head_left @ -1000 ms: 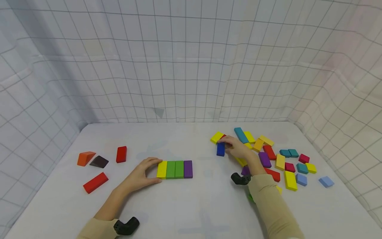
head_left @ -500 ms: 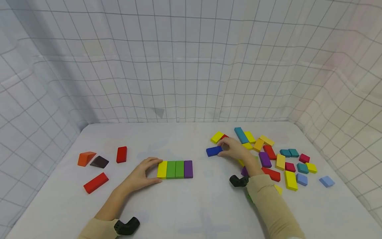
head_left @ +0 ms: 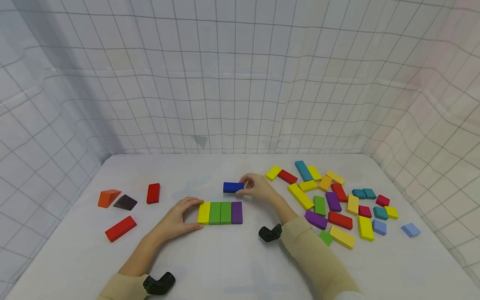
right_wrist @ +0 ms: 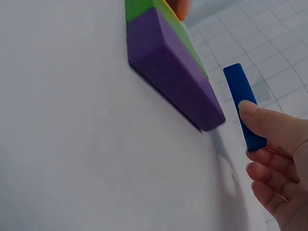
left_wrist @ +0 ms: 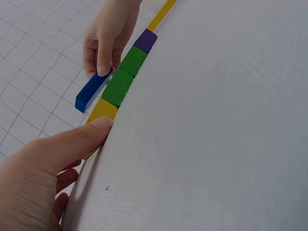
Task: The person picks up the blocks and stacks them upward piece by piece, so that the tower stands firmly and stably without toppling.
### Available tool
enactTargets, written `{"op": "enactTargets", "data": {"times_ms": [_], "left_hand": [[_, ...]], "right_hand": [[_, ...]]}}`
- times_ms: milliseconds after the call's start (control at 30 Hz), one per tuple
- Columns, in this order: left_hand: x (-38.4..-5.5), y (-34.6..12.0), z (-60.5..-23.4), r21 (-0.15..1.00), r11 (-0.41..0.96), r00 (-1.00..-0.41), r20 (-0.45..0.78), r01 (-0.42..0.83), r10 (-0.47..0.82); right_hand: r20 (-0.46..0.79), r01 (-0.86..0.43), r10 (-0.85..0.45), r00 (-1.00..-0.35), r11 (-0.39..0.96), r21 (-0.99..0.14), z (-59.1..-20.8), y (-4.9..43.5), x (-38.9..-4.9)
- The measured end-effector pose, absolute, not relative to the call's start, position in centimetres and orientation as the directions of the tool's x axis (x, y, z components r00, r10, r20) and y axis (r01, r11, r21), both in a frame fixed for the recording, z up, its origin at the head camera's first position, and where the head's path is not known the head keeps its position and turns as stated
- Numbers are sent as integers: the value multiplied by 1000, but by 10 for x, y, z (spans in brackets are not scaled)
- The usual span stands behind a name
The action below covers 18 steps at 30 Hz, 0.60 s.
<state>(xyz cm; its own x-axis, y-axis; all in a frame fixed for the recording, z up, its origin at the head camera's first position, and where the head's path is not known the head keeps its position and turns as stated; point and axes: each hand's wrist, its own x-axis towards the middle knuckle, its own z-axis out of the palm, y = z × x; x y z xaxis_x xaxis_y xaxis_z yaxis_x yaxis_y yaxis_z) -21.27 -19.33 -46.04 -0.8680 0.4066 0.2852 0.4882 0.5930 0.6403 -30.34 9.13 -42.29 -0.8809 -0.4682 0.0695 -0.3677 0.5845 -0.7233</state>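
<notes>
A row of blocks lies side by side on the white table (head_left: pixel 240 254): a yellow block (head_left: pixel 203 213), two green blocks (head_left: pixel 220 213) and a purple block (head_left: pixel 236 213) at the right end. My left hand (head_left: pixel 178 217) pinches the yellow block between thumb and fingers at its near and far ends. Behind the row, my right hand (head_left: pixel 258 188) holds a blue block (head_left: pixel 233 187) by its right end. In the right wrist view the thumb presses the blue block's (right_wrist: pixel 243 106) face, with the fingers curled beneath. The left wrist view shows it beyond the green blocks.
To the right lies a loose spread of many-coloured blocks, among them a long yellow block (head_left: pixel 300 196) and a red block (head_left: pixel 340 220). At left are two red blocks (head_left: pixel 153 193), an orange block (head_left: pixel 108 198) and a dark block (head_left: pixel 125 203). Grid-patterned cloth (head_left: pixel 240 83) encloses the back and sides.
My right hand has carried the blue block leftward from the loose blocks to behind the row, turning it crosswise. The left hand has stayed on the yellow block.
</notes>
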Motion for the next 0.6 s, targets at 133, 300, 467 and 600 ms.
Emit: {"op": "enactTargets", "data": {"times_ms": [133, 300, 467, 600], "left_hand": [[-213, -193, -461, 642, 603, -876, 271, 473, 398], [-213, -194, -461, 645, 605, -880, 269, 467, 392], [-213, -195, -461, 637, 605, -875, 280, 477, 395], [-213, -196, -461, 632, 598, -867, 297, 493, 401]], "right_hand": [[61, -363, -476, -877, 575, -733, -428, 73, -303], [54, -370, -490, -870, 576, -729, -430, 57, -303], [47, -383, -511, -858, 577, -722, -429, 48, -302], [56, -398, -518, -853, 578, -712, -430, 44, -302]]}}
